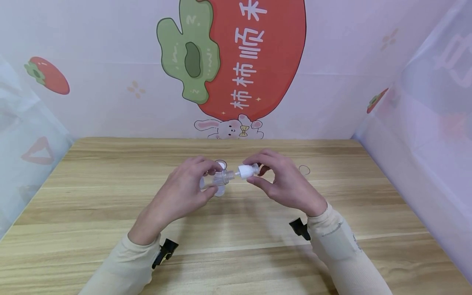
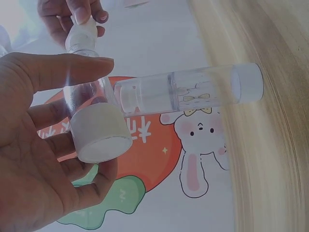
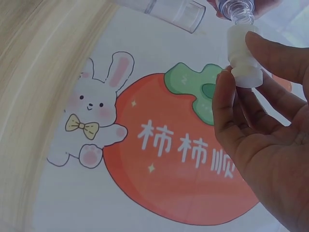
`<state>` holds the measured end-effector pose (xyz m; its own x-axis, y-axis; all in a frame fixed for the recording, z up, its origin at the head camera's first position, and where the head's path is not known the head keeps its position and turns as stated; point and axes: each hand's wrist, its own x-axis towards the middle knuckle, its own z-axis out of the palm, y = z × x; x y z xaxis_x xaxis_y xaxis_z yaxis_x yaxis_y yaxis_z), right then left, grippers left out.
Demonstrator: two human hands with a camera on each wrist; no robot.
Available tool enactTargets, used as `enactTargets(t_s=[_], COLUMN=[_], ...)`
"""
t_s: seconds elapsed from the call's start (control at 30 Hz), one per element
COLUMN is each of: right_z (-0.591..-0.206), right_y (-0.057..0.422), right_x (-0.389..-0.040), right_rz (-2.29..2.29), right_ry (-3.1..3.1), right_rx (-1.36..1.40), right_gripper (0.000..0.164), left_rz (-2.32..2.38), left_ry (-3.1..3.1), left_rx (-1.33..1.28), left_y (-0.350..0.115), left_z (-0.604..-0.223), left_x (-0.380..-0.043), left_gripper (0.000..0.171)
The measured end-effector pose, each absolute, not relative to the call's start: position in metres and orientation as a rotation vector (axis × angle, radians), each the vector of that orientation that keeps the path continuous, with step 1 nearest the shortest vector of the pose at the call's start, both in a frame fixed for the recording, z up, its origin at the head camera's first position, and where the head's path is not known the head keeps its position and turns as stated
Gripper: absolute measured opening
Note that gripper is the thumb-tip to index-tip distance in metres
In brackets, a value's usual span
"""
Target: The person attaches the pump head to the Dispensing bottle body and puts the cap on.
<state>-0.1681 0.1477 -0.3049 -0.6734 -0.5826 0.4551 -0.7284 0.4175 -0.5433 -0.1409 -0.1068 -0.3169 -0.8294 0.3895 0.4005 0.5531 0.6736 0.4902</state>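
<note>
Above the table, my left hand (image 1: 180,186) grips a clear small bottle (image 1: 220,178) with a white base (image 2: 102,135). The bottle is tilted onto its side, its threaded neck pointing right. My right hand (image 1: 285,180) pinches a white pump head (image 1: 246,171) between thumb and fingers. A thin stem from the pump head reaches the mouth of the neck, and a short gap shows between the white collar and the threads. Behind the left hand, a second clear bottle (image 2: 203,89) stands upright on the table, partly hidden in the head view.
Right of the hands, a thin clear ring-shaped rim (image 1: 304,169) shows on the wooden table (image 1: 236,250). A printed cloth wall (image 1: 121,110) rises at the table's back edge, with side sheets (image 1: 431,135) at left and right.
</note>
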Motion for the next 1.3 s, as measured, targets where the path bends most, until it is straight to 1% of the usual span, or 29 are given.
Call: enactTargets(t_s=[0.97, 1.3], right_z=[-0.3077, -0.3099], right_y=[0.1421, 0.1391], right_x=[-0.1657, -0.1650], right_rz=[1.059, 1.057], right_ry=[-2.426, -2.411], right_rx=[1.199, 1.205], right_gripper=[0.037, 0.037], left_rz=[-0.918, -0.906], left_ry=[-2.637, -2.641], left_rx=[-0.763, -0.775], left_y=[-0.1023, -0.1015], left_z=[-0.3174, -0.3186], left_x=[-0.1400, -0.1398], left_gripper=[0.033, 0.035])
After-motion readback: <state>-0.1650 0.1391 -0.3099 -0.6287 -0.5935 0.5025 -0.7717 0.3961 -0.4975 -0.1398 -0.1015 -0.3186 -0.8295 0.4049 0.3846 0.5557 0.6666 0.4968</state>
